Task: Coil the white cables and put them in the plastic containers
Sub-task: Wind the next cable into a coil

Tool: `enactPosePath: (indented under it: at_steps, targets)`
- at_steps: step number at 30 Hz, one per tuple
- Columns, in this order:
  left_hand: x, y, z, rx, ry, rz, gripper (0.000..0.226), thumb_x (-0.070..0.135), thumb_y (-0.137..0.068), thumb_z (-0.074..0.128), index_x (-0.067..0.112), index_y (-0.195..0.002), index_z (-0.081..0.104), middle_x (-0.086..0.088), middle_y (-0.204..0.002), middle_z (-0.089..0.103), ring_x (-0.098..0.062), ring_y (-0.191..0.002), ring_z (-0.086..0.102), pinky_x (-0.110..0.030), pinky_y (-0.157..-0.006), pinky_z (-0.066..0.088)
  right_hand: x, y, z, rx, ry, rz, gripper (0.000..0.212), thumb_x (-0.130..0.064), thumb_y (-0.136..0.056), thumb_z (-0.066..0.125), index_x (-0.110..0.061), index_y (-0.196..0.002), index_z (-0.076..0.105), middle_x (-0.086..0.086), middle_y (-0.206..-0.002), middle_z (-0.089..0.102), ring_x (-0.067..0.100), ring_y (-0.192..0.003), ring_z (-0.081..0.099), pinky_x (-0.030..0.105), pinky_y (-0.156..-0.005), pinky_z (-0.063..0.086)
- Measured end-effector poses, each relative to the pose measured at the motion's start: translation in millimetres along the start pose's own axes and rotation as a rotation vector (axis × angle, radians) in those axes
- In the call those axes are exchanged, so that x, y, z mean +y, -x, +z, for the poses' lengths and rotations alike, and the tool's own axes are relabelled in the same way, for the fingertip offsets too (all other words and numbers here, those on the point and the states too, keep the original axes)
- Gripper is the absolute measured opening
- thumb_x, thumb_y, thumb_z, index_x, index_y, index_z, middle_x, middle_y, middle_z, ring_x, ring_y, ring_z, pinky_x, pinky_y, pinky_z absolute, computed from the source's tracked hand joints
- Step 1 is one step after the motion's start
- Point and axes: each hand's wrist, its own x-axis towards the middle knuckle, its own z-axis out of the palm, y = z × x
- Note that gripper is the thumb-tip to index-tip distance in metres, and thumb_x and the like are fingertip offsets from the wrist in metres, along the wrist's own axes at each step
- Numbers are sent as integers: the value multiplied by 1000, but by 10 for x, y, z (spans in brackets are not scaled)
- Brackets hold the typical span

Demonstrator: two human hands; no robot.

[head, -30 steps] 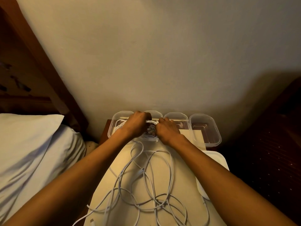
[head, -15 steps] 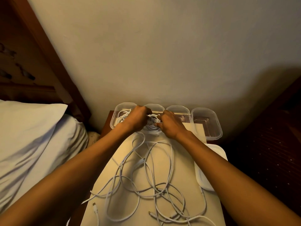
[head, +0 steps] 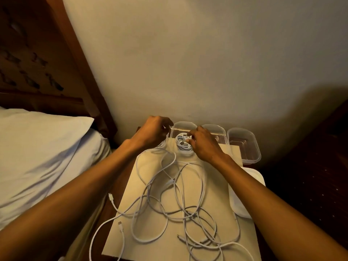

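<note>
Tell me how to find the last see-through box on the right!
Find the small table against the pale wall, beside the bed. Clear plastic boxes stand in a row along its back edge. Yours is the far-right box: it has a neighbour only on its left, and is empty.

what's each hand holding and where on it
The right hand pinches the coiled cable at its right edge. Whether the left hand holds anything cannot be told.

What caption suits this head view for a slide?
Right hand pinches a coiled cable in a container, left hand alongside; loose cables cover the board.
</note>
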Motion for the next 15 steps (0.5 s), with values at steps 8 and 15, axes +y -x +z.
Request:
enactPosePath:
  at_steps: [8, 15]
  targets:
    - [-84, 661, -75, -307, -44, -136, 22, 34, -88, 70, 19, -104, 73, 3, -96, 73, -8, -80, 65, -27, -71, 54, -385, 215, 117, -271, 192, -307, 32, -21, -87, 71, -27, -118, 66, -1, -118, 49, 16, -107, 46, 28, -86, 43]
    - [-70, 802, -91, -371, 176, -205, 25, 38, -94, 62, 15, -91, 72, 10, -79, 66, -4, -70, 57, -22, -62, 40, -686, 213, -122, -163, 131, -344, 14, -29, -97, 55, -21, -107, 59, 2, -115, 52, 19, -105, 45, 36, -87, 41]
